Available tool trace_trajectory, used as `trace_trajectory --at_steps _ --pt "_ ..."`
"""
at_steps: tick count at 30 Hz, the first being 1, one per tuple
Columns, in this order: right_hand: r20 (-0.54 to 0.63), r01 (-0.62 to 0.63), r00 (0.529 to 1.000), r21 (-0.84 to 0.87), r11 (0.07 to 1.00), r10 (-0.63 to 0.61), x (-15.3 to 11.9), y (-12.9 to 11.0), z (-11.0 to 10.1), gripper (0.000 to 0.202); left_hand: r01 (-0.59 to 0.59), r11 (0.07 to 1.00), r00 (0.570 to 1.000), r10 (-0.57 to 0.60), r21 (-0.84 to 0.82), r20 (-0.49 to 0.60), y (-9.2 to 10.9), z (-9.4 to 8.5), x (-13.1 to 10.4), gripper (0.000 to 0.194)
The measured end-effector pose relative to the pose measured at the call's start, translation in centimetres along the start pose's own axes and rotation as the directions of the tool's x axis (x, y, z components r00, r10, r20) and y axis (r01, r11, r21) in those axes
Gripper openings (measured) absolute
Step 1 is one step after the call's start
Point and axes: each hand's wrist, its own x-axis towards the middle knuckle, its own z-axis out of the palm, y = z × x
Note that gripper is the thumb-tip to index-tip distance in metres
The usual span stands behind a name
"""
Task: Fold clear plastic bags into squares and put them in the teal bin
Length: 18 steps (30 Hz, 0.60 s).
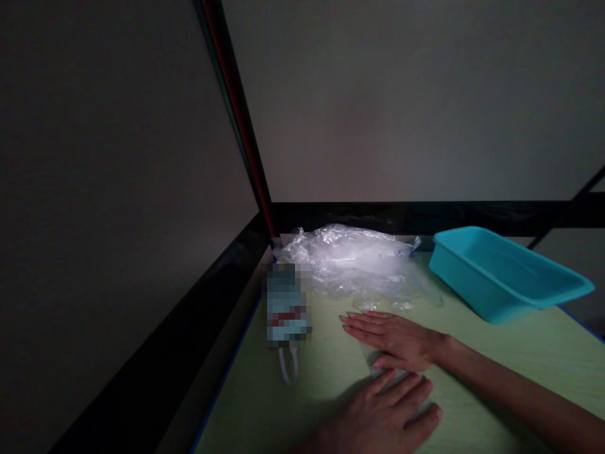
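Note:
My right hand [401, 340] lies flat and palm down on the pale green table, its fingers stretched out to the left. Just in front of it, nearer to me, my left hand [378, 413] rests with its fingers spread and its back turned up. Beneath both hands is a thin, see-through piece [370, 357] that looks like clear plastic; the hands hide most of it, so I cannot make out its full shape. Neither hand is closed around anything.
Crumpled clear plastic bags [354, 255] lie at the back of the table [331, 359]. A turquoise basin [486, 287] stands at the right. To the left is a pixelated bluish item [286, 302] with a white loop. Grey partition walls [416, 101] enclose the corner.

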Motion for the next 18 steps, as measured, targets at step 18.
trace_trajectory --at_steps 18 --pt "-0.004 0.003 1.0 -0.065 0.998 -0.003 0.04 -0.01 0.15 0.062 -0.006 0.997 1.0 0.006 -0.081 -0.001 -0.07 -0.1 0.14 0.033"
